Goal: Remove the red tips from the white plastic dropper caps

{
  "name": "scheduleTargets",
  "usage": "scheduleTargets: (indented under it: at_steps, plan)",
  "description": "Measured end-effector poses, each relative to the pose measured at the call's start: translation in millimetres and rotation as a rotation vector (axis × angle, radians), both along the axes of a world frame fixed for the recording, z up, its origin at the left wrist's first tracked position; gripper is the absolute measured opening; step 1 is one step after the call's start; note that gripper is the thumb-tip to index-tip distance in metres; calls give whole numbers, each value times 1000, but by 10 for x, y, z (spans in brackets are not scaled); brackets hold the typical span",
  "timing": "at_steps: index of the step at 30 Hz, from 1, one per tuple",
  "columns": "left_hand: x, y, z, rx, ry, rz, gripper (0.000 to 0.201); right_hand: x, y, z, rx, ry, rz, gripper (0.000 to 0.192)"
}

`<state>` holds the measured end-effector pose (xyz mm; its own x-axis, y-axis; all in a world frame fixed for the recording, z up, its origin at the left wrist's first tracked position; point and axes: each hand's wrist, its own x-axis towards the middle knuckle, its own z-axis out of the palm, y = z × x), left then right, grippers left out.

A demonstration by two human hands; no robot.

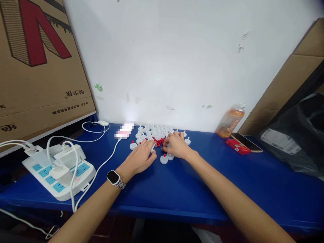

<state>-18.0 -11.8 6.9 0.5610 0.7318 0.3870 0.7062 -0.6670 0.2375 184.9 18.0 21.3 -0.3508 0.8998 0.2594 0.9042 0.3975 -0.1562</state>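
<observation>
White nozzle caps [140, 129] with thin spouts stand in a cluster on the blue table, by the wall. Small red tips [159, 141] lie in a pile between my hands. My left hand [141, 156], with a watch on its wrist, is closed on a white nozzle cap [153, 147], partly hidden by the fingers. My right hand [177, 145] is curled with fingers pinched at the right side of the red pile; what is in them is hidden. Just below it stands a nozzle cap with a red tip [164, 159]. Another red-tipped nozzle cap [133, 145] is left of my left hand.
On the left are a power strip [63, 192] with plugs and looping white cables, and a large cardboard box [45, 87]. A lit, blurred device [124, 131] stands by the wall. At right are a drink bottle [231, 121], phone [246, 142], red box [237, 147] and dark plastic bag [296, 135].
</observation>
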Motion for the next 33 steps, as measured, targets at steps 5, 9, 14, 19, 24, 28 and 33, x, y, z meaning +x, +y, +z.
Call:
scheduleTargets:
  at_steps: [5, 9, 14, 19, 24, 28, 33]
  plan:
    - [6, 24, -32, -14, 10, -9, 23, 7, 3, -10, -1, -4, 27, 15]
    - [15, 13, -43, -15, 13, -17, 24, 46, -5, -10, -12, 34, 30, 16]
    - [40, -24, -33, -9, 36, -25, 26, 91, -19, 0, -34, 28, 59, 8]
    - [57, -35, -54, -71, -10, -9, 35, -11, -40, -8, -26, 394, 104, 8]
    - [67, -22, -99, -102, -128, -11, 54, -207, -60, -90, -162, 1082, 147, 21]
    - [67, -8, -136, -103, -177, 18, 62, -289, -76, -156, -158, 1199, 143, 22]
    - [64, 6, -160, -94, -207, 20, 65, -341, -136, -170, -161, 1189, 139, 21]
